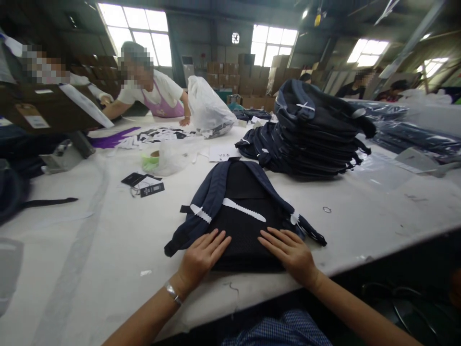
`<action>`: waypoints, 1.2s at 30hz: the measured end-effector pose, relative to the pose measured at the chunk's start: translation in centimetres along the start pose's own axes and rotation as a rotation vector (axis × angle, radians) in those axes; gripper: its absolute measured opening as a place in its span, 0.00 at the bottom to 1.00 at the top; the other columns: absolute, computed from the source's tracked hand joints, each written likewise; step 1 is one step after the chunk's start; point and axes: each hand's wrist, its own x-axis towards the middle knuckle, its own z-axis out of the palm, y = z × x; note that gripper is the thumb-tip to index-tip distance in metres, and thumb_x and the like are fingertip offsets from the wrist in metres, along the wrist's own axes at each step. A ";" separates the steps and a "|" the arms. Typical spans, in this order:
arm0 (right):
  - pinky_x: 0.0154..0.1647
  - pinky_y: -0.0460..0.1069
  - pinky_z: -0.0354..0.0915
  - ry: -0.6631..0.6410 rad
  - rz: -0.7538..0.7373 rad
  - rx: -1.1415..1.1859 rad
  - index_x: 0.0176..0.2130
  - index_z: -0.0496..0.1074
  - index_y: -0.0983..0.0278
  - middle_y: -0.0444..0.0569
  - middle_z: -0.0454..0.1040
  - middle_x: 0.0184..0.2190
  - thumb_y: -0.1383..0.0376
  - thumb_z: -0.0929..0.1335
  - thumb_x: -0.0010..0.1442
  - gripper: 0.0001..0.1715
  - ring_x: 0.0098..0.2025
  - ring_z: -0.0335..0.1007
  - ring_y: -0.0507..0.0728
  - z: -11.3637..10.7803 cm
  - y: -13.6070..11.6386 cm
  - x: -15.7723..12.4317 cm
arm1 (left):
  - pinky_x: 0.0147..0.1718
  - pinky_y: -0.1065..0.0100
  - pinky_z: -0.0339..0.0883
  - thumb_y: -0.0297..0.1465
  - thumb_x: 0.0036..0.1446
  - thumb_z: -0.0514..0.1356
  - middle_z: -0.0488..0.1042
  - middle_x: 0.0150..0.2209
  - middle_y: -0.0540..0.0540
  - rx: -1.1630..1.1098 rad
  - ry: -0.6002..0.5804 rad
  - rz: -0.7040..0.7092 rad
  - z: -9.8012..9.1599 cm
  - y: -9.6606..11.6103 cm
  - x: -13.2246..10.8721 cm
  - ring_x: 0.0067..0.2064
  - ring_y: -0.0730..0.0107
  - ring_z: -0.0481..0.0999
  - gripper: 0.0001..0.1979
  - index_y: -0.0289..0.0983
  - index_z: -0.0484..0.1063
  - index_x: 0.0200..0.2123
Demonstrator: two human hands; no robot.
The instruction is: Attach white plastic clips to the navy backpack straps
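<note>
A dark navy backpack (248,226) lies on the white table with its black back panel and shoulder straps facing up. Flat on its lower left part rests my left hand (201,254), fingers stretched out. My right hand (291,252) lies likewise on the lower right part, fingers extended. A loose white notched strip (245,210) lies across the back panel. One white strip (200,213) wraps the left shoulder strap, and another white strip (294,219) is on the right one. Neither hand grips anything.
Behind to the right stands a tall stack of backpacks (309,139). Black hang tags (151,189) and a roll of green tape (150,161) lie left of the backpack. A white plastic bag (209,105) stands farther back, beside a person in a purple apron (165,98). A metal ring (327,209) lies at right.
</note>
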 end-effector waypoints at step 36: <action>0.54 0.54 0.68 0.024 0.418 0.568 0.55 0.68 0.59 0.47 0.73 0.51 0.48 0.63 0.60 0.29 0.52 0.70 0.62 1.5 -3.6 5.8 | 0.58 0.57 0.59 0.32 0.41 0.70 0.69 0.57 0.45 -1.004 0.611 -1.361 -1.1 4.4 -1.4 0.57 0.56 0.67 0.40 0.42 0.62 0.59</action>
